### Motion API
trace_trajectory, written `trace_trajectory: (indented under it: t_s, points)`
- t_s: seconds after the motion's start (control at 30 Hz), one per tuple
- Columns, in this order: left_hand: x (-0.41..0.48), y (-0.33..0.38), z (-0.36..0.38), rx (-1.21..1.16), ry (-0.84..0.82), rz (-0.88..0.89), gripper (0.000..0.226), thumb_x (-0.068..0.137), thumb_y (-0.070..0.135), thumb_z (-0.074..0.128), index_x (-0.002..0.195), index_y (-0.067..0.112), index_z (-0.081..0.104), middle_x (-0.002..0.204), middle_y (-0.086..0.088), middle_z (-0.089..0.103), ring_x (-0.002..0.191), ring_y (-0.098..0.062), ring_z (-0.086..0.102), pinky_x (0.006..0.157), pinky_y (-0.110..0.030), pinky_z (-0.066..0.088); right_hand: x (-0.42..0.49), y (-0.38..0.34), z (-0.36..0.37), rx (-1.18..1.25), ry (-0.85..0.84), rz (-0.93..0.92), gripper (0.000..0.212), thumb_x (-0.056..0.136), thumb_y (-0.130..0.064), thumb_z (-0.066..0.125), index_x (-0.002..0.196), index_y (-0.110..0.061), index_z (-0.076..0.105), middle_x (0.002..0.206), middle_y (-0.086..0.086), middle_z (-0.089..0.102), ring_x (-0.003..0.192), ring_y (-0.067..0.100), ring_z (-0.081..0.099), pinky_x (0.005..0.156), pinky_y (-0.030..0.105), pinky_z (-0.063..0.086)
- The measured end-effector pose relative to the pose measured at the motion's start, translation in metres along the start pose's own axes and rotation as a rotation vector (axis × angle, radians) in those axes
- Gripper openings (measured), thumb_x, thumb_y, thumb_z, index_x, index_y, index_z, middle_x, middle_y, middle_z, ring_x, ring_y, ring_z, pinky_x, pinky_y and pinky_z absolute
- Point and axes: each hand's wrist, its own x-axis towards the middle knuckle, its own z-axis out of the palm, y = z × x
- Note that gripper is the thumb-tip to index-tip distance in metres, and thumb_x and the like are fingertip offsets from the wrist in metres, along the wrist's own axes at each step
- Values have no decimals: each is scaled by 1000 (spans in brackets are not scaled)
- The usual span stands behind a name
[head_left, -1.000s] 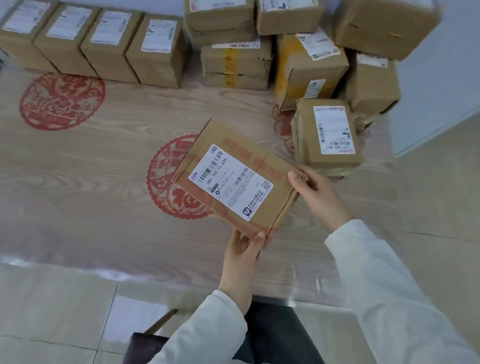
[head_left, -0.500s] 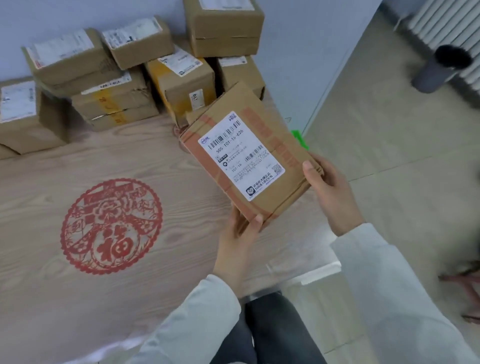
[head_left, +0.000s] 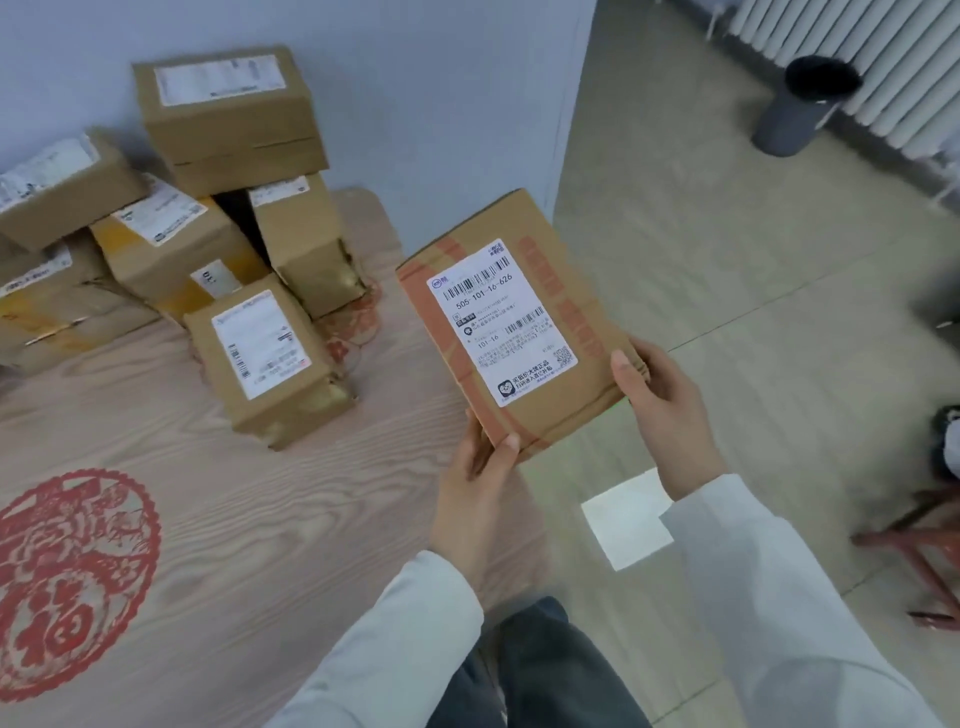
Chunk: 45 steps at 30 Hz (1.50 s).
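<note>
Gripping the parcel by its near end, the left hand pinches the near corner and the right hand clasps the right edge, its long axis pointing away, held in the air just past the table

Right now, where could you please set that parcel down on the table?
Bare tabletop lies between the red paper-cut, the front labelled box and your left hand gripping the parcel. The back corner is crowded with stacked boxes.
</note>
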Motion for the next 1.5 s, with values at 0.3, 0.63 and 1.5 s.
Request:
trace_trajectory:
  t_s: [0.3,0.63,1.5]
  points:
    - [48,-14,122,-9,-61,-86,46,96,17,51,140,27,44,128,15,61,117,3,55,103,-21,39,43,19,-121,83,136,122,30,94,-21,58,124,-19,59,110,-13,66,99,1,62,89,20,46]
    - [104,-19,178,14,-108,-135,48,96,19,53,142,24,42,127,15,61,117,3,55,108,-26,36,101,25,-165,75,195,147,27,92,-22,59,119,-23,60,100,-20,66,84,-7,61,82,17,45]
    - [354,-53,155,-119,274,-315,52,95,13,54,144,14,38,124,5,58,115,-10,56,104,-23,39,390,108,-64,-62,-167,399,26,88,-22,65,110,-11,56,112,-1,65,107,17,61,99,35,45]
